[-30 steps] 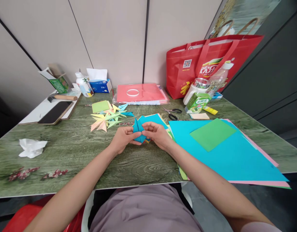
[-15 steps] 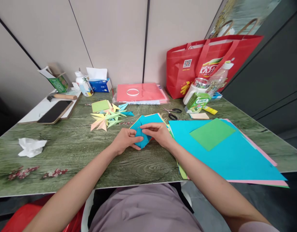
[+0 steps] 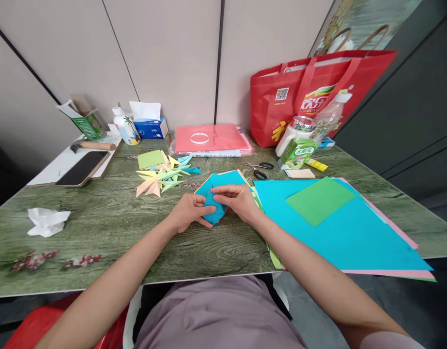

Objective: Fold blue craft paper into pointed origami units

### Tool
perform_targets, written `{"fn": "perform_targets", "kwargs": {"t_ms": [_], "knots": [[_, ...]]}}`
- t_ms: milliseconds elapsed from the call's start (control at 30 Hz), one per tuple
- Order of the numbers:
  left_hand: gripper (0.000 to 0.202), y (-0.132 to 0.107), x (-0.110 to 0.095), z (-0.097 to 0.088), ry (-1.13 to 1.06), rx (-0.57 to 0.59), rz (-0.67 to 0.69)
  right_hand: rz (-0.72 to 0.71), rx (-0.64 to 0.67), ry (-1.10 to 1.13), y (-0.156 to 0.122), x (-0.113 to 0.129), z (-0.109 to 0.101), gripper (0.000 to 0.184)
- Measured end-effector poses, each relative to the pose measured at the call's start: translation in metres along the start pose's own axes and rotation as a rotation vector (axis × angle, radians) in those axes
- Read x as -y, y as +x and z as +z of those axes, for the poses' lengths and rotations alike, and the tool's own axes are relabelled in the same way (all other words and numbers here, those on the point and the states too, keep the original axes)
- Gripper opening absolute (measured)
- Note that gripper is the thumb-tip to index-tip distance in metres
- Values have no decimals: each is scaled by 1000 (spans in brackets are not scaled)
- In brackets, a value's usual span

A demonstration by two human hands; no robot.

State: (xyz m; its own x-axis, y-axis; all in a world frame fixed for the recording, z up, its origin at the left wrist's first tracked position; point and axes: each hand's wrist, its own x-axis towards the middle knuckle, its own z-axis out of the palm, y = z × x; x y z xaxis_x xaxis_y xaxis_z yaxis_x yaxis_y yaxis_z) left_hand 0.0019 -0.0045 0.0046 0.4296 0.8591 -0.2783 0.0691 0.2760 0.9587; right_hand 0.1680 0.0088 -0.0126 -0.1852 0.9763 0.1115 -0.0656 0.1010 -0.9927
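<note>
Both forearms reach forward over the desk (image 3: pixel 194 257) and converge, wrists slightly raised, so that the hands face each other across a folded blue paper (image 3: pixel 216 214). The left hand (image 3: pixel 190 211) grasps the paper's near left portion, its thumb laid flat across the upper face and its fingers curled around the edge and beneath. The right hand (image 3: pixel 238 199), palm turned down and inward, pinches the paper's upper part between thumb and extended forefinger. The folded paper thus lies between the two hands. Directly beyond them is a stack of blue-topped paper (image 3: pixel 232 179); beyond and left of the left hand, a cluster of pointed folded pieces (image 3: pixel 160 180); beyond the right hand, scissors (image 3: pixel 260 173). Right of the right hand lies a large blue sheet (image 3: pixel 277 213), bearing a smaller green sheet (image 3: pixel 319 201).
</note>
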Motion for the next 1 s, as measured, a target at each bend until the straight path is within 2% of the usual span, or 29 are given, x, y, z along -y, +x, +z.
{"fn": "perform_targets", "kwargs": {"t_ms": [100,233,400,667,1000], "knots": [[33,-1,0,1,-25,52,-26,7,-2,3,0,1,1,23],[35,-1,-1,2,-31,60,-13,9,9,8,-1,3,2,24],[32,-3,-2,3,34,79,-17,-22,-8,125,0,4,2,20],[33,-5,-3,7,101,81,-41,135,-30,220,3,3,-3,37],[31,-5,-4,7,84,114,-46,155,-44,211,4,5,-2,34]]}}
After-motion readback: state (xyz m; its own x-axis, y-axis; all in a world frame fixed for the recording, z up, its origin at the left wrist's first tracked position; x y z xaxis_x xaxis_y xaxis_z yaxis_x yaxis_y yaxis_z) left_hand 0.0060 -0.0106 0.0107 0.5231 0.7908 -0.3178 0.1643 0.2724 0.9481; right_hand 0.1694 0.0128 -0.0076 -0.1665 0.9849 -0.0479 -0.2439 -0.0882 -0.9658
